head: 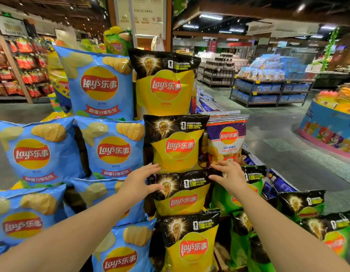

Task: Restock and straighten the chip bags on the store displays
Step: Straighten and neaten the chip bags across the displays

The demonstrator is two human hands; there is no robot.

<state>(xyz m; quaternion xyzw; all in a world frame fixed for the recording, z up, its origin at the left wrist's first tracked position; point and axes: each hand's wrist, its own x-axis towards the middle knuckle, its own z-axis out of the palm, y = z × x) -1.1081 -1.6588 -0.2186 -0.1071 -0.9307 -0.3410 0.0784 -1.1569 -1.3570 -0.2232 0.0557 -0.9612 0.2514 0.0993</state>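
Both bare forearms reach forward and up, converging toward each other. The left hand (139, 180) is spread, fingers straight and pointing right, thumb below them. The right hand (228, 176) faces it, well apart, palm down, fingers extended leftward and slightly splayed, thumb tucked low. Wrists run level with each other.

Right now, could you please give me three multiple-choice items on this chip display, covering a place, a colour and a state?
1. Where is the bag that both hands touch?
A. third down in the yellow column
B. top of the blue stack
C. on the floor

2. Which colour is the bag marked Garlic Butter?
A. purple and white
B. red
C. orange

3. How are the hands?
A. fists
B. fingers spread on the bag
C. hanging idle

Answers: 1 A, the yellow bag has two above; 2 A, the garlic butter bag; 3 B, left hand, right hand.
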